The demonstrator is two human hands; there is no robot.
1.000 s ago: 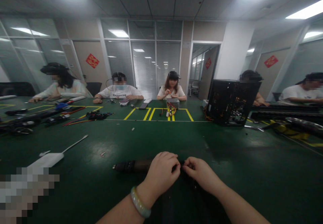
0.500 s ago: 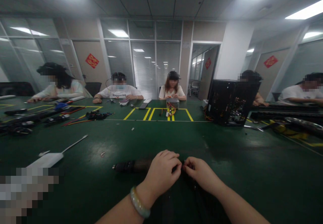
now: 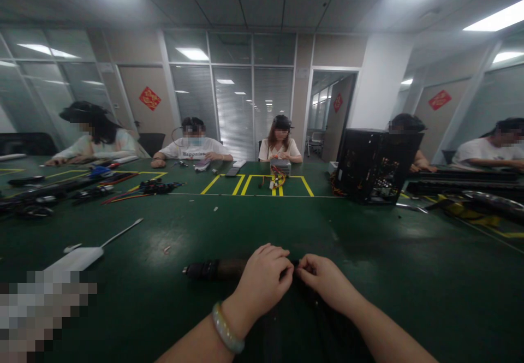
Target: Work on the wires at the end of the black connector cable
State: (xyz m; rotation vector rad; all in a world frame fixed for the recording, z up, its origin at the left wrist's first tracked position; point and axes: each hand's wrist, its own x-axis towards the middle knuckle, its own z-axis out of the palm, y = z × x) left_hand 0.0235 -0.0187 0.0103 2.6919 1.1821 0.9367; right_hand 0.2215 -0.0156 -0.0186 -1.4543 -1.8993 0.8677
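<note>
A dark cylindrical tool (image 3: 213, 269) lies across the green table (image 3: 164, 308) just in front of me, its left end sticking out past my left hand. My left hand (image 3: 264, 278), with a pale bracelet at the wrist, is curled over the tool's right part. My right hand (image 3: 323, 281) is pinched against it, fingertips touching my left fingers; what it pinches is too small to name. A dark object (image 3: 295, 325) lies under and between my forearms.
A white flat device with a thin antenna (image 3: 82, 254) lies at left. A black open computer case (image 3: 374, 164) stands at right. Cable bundles (image 3: 151, 187) and coloured wires (image 3: 277, 177) lie farther back. Several people sit around the table's far side.
</note>
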